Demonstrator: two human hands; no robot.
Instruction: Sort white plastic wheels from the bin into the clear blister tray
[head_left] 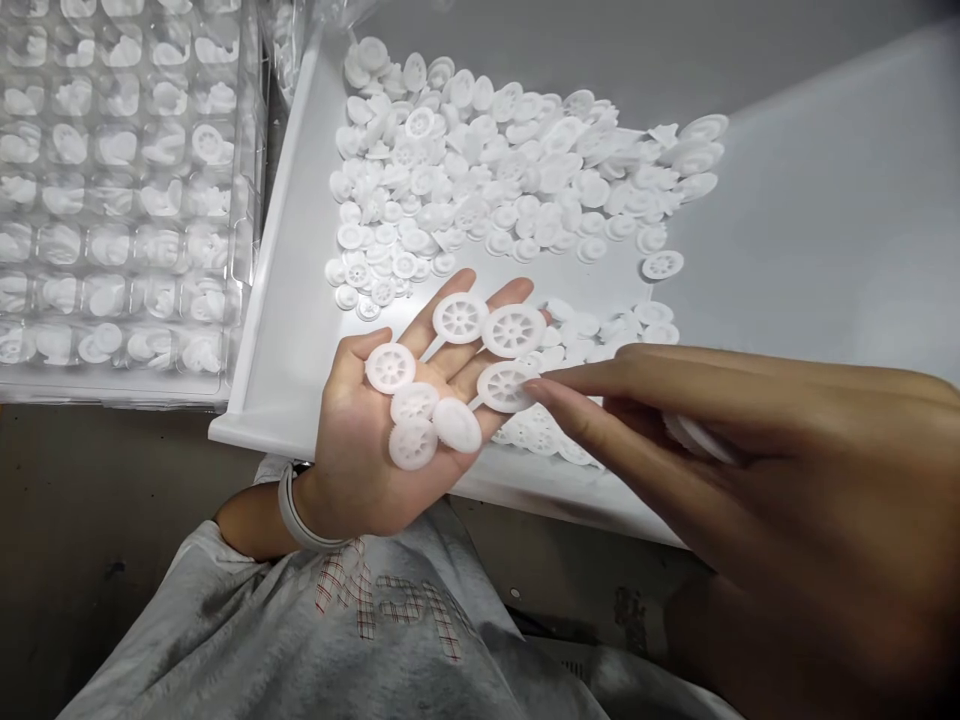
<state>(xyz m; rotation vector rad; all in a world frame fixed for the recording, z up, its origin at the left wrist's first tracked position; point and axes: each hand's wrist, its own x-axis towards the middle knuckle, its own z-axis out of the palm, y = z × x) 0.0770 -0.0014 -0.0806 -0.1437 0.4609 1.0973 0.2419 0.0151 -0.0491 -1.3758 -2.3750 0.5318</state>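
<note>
My left hand (375, 450) lies palm up and flat over the near edge of a white tray (292, 300). Several white plastic spoked wheels (457, 318) rest loose on its palm and fingers. My right hand (675, 420) comes in from the right, and its stretched forefinger and middle finger touch one wheel (501, 385) on my left fingertips. Its other fingers curl over a few white wheels (701, 440) tucked against the palm. A large heap of the same wheels (517, 170) fills the far part of the tray.
A clear plastic blister tray (120, 190) with rows of pockets holding white parts stands at the left. A grey surface (825, 220) lies to the right of the white tray. My grey shirt (337, 620) and a white wristband (294, 510) are at the bottom.
</note>
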